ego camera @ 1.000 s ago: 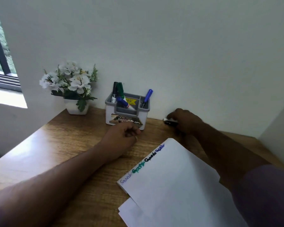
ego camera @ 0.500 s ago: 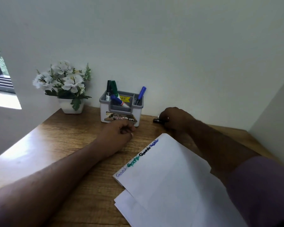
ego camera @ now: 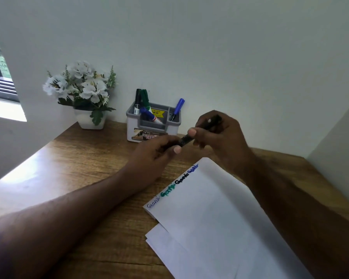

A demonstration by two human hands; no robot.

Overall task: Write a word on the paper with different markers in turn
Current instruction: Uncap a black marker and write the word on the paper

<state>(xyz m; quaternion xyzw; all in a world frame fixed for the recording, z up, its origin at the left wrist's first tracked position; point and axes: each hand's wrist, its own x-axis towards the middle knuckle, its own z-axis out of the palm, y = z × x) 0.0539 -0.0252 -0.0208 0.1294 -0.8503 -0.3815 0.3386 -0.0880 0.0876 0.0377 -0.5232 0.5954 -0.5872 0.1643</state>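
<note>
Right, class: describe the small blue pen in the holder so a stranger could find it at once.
Find the grey plastic pen holder against the white wall, right of the white flowers. The slim blue-capped pen stands alone in its right compartment; the thicker markers crowd the left.

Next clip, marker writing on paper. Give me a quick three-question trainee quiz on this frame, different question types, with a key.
1. True or false: both hands grip the black marker above the desk.
2. How many times is the word written along the paper edge? A) two B) four C) six
3. Fill in: the flower pot stands to the ____ of the gray holder.

Key: 1 true, left hand and right hand; 2 B; 3 left.
</note>
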